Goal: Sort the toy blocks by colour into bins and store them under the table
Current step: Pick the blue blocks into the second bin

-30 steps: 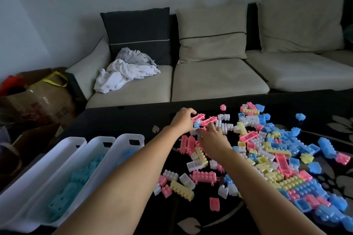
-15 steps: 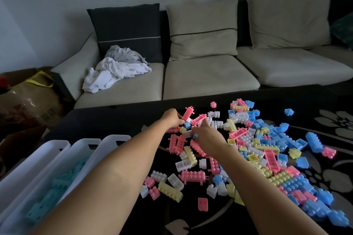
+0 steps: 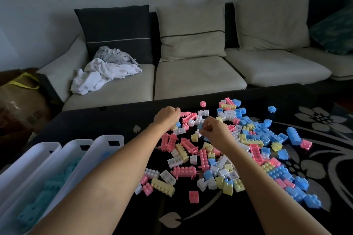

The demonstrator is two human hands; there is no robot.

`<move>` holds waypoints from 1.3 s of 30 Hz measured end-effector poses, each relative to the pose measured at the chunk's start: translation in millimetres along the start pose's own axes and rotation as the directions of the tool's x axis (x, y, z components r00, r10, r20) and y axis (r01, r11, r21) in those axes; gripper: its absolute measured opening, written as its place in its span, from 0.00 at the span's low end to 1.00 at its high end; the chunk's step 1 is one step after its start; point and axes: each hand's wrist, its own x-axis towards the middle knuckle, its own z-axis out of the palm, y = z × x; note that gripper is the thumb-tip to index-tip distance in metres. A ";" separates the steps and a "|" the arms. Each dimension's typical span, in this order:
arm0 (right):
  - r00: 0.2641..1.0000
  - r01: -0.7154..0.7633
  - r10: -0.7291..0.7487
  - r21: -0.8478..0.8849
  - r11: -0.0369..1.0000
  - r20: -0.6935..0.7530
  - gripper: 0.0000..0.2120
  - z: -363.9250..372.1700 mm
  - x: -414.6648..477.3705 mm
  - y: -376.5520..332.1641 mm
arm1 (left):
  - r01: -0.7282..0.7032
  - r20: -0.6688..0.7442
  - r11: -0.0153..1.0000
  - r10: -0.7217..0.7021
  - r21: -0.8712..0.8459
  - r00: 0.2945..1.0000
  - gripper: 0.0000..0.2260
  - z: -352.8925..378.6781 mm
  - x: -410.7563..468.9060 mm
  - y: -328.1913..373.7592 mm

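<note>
Blocks (image 3: 238,149) in pink, blue, yellow and white lie heaped across the dark table (image 3: 95,126), to the right of three white bins (image 3: 99,143) at its near left, with blue pieces showing inside. Over the heap's far side the right hand (image 3: 216,132) pinches a small blue block (image 3: 201,126). Just left of it, the left hand (image 3: 166,117) is curled against pink pieces; I cannot tell whether it holds anything.

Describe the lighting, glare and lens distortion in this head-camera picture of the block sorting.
Head view: dim, soft light with no hard shadows; the glossy black table shows only a faint sheen, no glare; the wide lens bows the sofa and stretches the forearms; the blocks are sharp, while the bins sit in dimmer light.
</note>
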 end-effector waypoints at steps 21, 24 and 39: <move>0.884 -0.371 0.270 0.924 -0.088 0.381 0.09 -40.7 -70.6 16.2 | -0.026 0.319 0.938 -0.092 0.346 0.943 0.25 10.6 -18.4 9.8; 0.890 -0.366 0.263 0.927 -0.078 0.373 0.09 -37.0 -79.7 11.4 | -0.023 0.379 0.948 -0.105 0.317 0.920 0.32 12.5 -21.5 6.0; 0.885 -0.365 0.270 0.926 -0.100 0.378 0.06 -33.0 -107.1 2.2 | -0.059 0.279 0.997 0.041 0.056 0.959 0.24 18.2 -62.6 6.3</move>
